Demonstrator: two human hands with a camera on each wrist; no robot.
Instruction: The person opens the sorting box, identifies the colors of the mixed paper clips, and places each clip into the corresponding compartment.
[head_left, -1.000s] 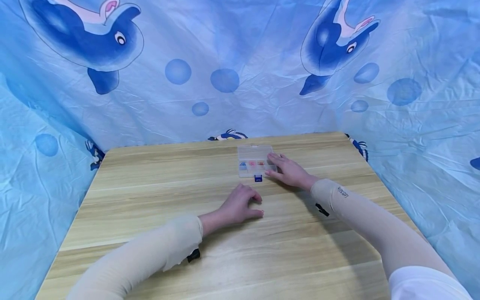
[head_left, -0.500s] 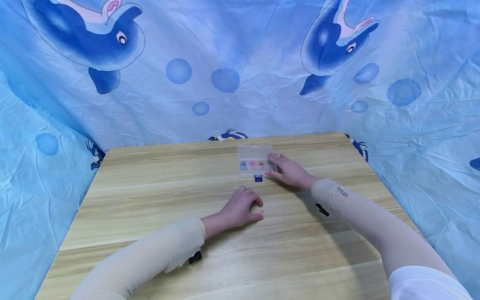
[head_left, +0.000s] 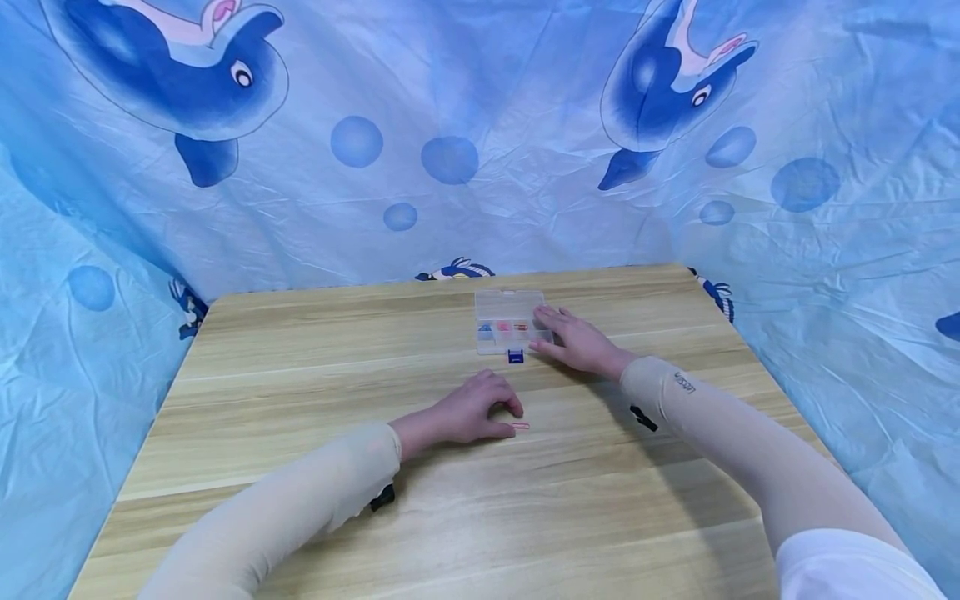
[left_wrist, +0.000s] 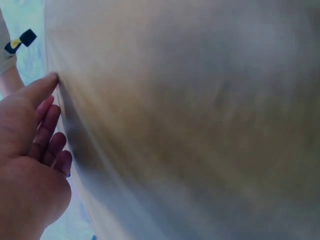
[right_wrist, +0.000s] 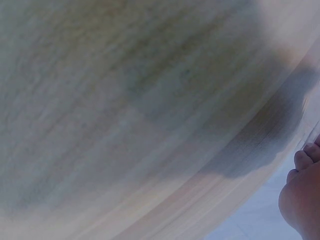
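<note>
My left hand (head_left: 476, 408) is low over the wooden table, thumb and index finger apart. A thin pinkish-red piece, looped like a paper clip (head_left: 521, 426), lies by the thumb tip; whether they touch I cannot tell. The left wrist view shows the thumb stretched out and the other fingers loosely bent, nothing visibly held. My right hand (head_left: 576, 340) rests at the right side of a clear plastic compartment box (head_left: 491, 345), with fingers spread over its edge. Its lid (head_left: 510, 303) lies back, and small blue, pink and red pieces sit in separate compartments.
A dark blue latch (head_left: 516, 357) sticks out from the box's front. The wooden table (head_left: 300, 367) ends at a blue cartoon-print curtain (head_left: 525, 200) behind. Black wrist cameras (head_left: 382, 498) hang under both sleeves.
The red clip has turned from slanted to lying sideways by the left thumb. My left hand has shifted slightly left. The right hand and the box have stayed put.
</note>
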